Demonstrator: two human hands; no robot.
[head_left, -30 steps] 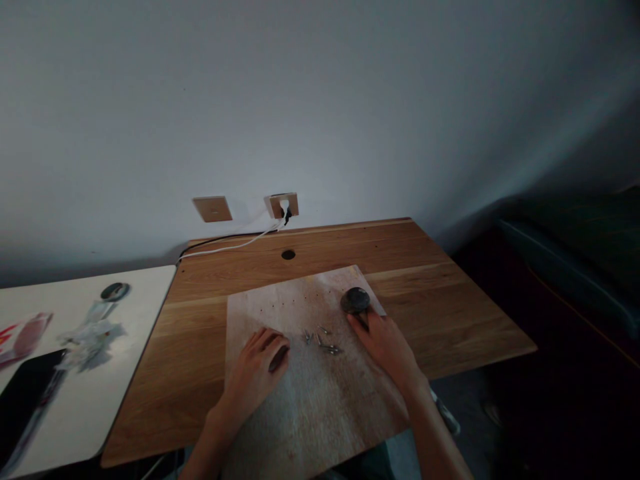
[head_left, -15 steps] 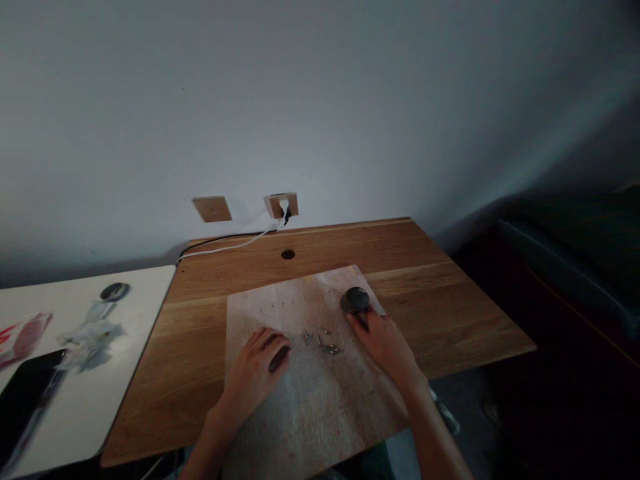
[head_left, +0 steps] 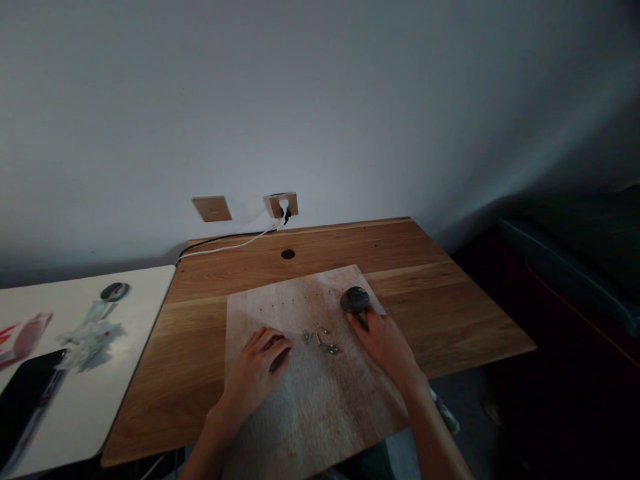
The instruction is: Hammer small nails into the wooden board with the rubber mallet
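My right hand (head_left: 383, 337) grips the short visible part of a black rubber mallet's handle, beside the right edge of a thin wooden board. The mallet's round dark head (head_left: 355, 300) rests on or just over the board's upper right. Resting on the left half of the board (head_left: 320, 407), my left hand (head_left: 257, 363) is loosely curled, a gap between thumb and fingers and nothing visible in it. Several small metal screws or nails (head_left: 329, 347) lie loose between my hands. A row of small dark holes or marks (head_left: 293, 301) runs across the board's far part.
The board lies on a wooden desk (head_left: 460, 307) with a round cable hole (head_left: 288, 254). Cables (head_left: 225, 249) run to a wall socket (head_left: 283, 205). On a white table (head_left: 135, 313) at left are a tape roll (head_left: 115, 292), crumpled plastic (head_left: 93, 340) and a black flat device (head_left: 30, 393).
My left hand's fingers have shifted very slightly. The mallet, my right hand and the loose metal pieces stay where they were.
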